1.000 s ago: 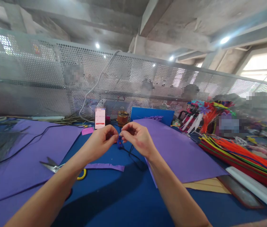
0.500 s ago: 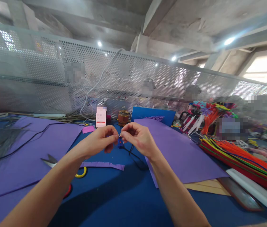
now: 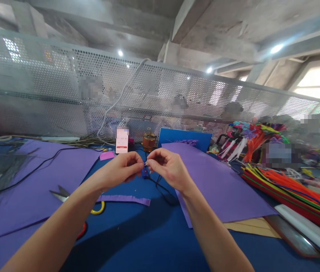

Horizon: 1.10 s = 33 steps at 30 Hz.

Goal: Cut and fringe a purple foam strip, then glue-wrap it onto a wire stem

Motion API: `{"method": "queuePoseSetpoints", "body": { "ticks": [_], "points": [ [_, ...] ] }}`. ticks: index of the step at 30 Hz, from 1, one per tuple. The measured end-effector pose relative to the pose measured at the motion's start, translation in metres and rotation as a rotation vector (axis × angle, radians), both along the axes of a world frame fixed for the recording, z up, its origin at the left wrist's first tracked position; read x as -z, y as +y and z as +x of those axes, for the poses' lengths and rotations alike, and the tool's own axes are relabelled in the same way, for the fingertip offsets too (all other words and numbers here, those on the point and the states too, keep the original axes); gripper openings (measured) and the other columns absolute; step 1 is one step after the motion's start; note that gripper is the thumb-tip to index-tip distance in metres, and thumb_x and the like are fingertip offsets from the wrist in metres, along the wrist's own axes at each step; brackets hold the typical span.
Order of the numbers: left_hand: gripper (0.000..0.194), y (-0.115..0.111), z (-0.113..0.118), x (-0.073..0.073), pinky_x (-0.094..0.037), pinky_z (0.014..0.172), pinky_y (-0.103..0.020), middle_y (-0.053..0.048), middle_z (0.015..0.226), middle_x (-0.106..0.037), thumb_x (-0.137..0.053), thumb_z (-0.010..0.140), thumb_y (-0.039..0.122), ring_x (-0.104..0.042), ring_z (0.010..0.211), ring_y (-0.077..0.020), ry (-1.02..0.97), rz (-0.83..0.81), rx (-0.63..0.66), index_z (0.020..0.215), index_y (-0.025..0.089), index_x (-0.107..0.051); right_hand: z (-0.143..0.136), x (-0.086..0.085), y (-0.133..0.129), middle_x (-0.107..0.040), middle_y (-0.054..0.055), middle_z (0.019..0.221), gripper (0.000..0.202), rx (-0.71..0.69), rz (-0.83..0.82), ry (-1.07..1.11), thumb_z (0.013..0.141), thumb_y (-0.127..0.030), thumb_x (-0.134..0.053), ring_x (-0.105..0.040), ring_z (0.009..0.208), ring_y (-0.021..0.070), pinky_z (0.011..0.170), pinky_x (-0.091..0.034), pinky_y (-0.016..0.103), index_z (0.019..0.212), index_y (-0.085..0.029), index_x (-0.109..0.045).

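Observation:
My left hand and my right hand meet above the middle of the blue table, fingertips pinched almost together. Between them is a tiny thin, light-coloured piece, too small for me to name. Just beneath the fingers lies a small blue device with a red spot and a black cable. A fringed strip of purple paper rests on the table below my left hand. Scissors with yellow and red handles lie partly hidden under my left forearm.
Purple sheets lie at left and right. A phone stands upright at the back beside an amber jar. Colourful pipe cleaners are heaped at right, near a white bar. A perforated metal screen closes the back.
Both hands stay pinched in nearly the same spot. My left fingers have drawn closer together, with the lower ones tucked in. The view has shifted very slightly.

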<state>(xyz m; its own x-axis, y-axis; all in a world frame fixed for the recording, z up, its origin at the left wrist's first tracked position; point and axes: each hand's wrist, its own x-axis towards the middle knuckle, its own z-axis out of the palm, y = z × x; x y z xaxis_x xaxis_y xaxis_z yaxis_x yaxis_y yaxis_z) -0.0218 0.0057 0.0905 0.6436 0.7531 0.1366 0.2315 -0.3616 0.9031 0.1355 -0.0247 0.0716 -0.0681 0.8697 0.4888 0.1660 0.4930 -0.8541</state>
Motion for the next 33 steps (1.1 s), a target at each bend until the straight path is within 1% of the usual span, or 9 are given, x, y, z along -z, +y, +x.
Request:
{"method": "queuePoseSetpoints", "body": {
  "ticks": [3, 10, 13, 16, 18, 22, 25, 29, 33],
  "points": [
    [0.014, 0.0, 0.002, 0.001, -0.024, 0.04, -0.02, 0.007, 0.05, -0.042, -0.048, 0.073, 0.029, -0.034, 0.042, -0.0054, 0.017, 0.033, -0.033, 0.066, 0.018, -0.045, 0.0, 0.002, 0.001, -0.056, -0.002, 0.064, 0.011, 0.018, 0.0, 0.004, 0.068, -0.025, -0.06, -0.056, 0.054, 0.0094, 0.051, -0.048, 0.023, 0.073, -0.018, -0.054],
    [0.014, 0.001, 0.005, 0.004, -0.026, 0.043, -0.02, 0.007, 0.049, -0.047, -0.045, 0.075, 0.031, -0.037, 0.044, -0.0066, 0.023, 0.038, -0.046, 0.072, 0.018, -0.046, 0.001, 0.002, 0.002, -0.057, -0.002, 0.062, 0.011, 0.022, 0.006, 0.023, 0.068, -0.026, -0.061, -0.056, 0.054, 0.0102, 0.053, -0.049, 0.025, 0.071, -0.018, -0.054],
    [0.015, 0.001, 0.003, 0.004, -0.028, 0.046, -0.02, 0.006, 0.05, -0.046, -0.046, 0.075, 0.03, -0.039, 0.047, -0.0066, 0.003, 0.081, -0.03, 0.069, 0.017, -0.047, 0.005, 0.001, 0.001, -0.057, -0.002, 0.064, 0.011, -0.036, -0.015, 0.034, 0.069, -0.025, -0.061, -0.057, 0.056, 0.0101, 0.054, -0.05, 0.025, 0.075, -0.018, -0.055],
    [0.017, 0.002, -0.001, 0.002, -0.026, 0.045, -0.02, 0.006, 0.05, -0.045, -0.048, 0.075, 0.032, -0.038, 0.047, -0.006, -0.02, 0.019, 0.028, 0.068, 0.017, -0.046, 0.011, 0.0, -0.001, -0.059, -0.001, 0.075, 0.019, -0.181, -0.01, 0.021, 0.07, -0.022, -0.062, -0.058, 0.064, 0.0107, 0.06, -0.051, 0.027, 0.088, -0.02, -0.056],
    [0.018, 0.002, -0.004, 0.0, -0.023, 0.042, -0.02, 0.006, 0.05, -0.045, -0.049, 0.075, 0.033, -0.035, 0.045, -0.0054, -0.023, -0.063, 0.091, 0.068, 0.017, -0.045, 0.014, -0.002, -0.003, -0.06, 0.0, 0.08, 0.021, -0.22, 0.025, -0.025, 0.071, -0.02, -0.061, -0.059, 0.07, 0.011, 0.065, -0.05, 0.028, 0.092, -0.021, -0.057],
    [0.021, 0.002, -0.008, -0.002, -0.018, 0.04, -0.02, 0.007, 0.049, -0.044, -0.05, 0.076, 0.035, -0.028, 0.041, -0.0039, -0.029, -0.183, 0.196, 0.067, 0.017, -0.044, 0.016, -0.007, -0.009, -0.061, -0.001, 0.077, 0.007, -0.124, 0.124, -0.181, 0.073, -0.019, -0.061, -0.057, 0.072, 0.0111, 0.069, -0.048, 0.027, 0.079, -0.02, -0.061],
    [0.022, 0.001, -0.009, -0.003, -0.016, 0.039, -0.02, 0.007, 0.047, -0.042, -0.051, 0.075, 0.036, -0.027, 0.04, -0.0038, -0.033, -0.224, 0.241, 0.067, 0.017, -0.044, 0.016, -0.012, -0.015, -0.062, -0.001, 0.076, 0.004, -0.084, 0.169, -0.256, 0.073, -0.018, -0.062, -0.057, 0.072, 0.0112, 0.067, -0.047, 0.026, 0.076, -0.02, -0.062],
    [0.022, 0.0, -0.01, -0.004, -0.017, 0.038, -0.019, 0.007, 0.047, -0.043, -0.052, 0.075, 0.037, -0.029, 0.041, -0.0044, -0.013, -0.235, 0.289, 0.069, 0.018, -0.045, 0.018, -0.014, -0.02, -0.061, 0.0, 0.077, 0.002, -0.104, 0.214, -0.305, 0.074, -0.019, -0.061, -0.056, 0.073, 0.0113, 0.067, -0.046, 0.025, 0.076, -0.02, -0.062],
    [0.021, -0.001, -0.012, -0.005, -0.02, 0.039, -0.018, 0.006, 0.048, -0.045, -0.051, 0.076, 0.037, -0.031, 0.042, -0.0046, 0.011, -0.184, 0.31, 0.071, 0.018, -0.045, 0.019, -0.014, -0.021, -0.061, 0.001, 0.076, 0.001, -0.132, 0.261, -0.327, 0.075, -0.02, -0.061, -0.056, 0.072, 0.0118, 0.067, -0.046, 0.026, 0.074, -0.02, -0.061]
  ]
}}
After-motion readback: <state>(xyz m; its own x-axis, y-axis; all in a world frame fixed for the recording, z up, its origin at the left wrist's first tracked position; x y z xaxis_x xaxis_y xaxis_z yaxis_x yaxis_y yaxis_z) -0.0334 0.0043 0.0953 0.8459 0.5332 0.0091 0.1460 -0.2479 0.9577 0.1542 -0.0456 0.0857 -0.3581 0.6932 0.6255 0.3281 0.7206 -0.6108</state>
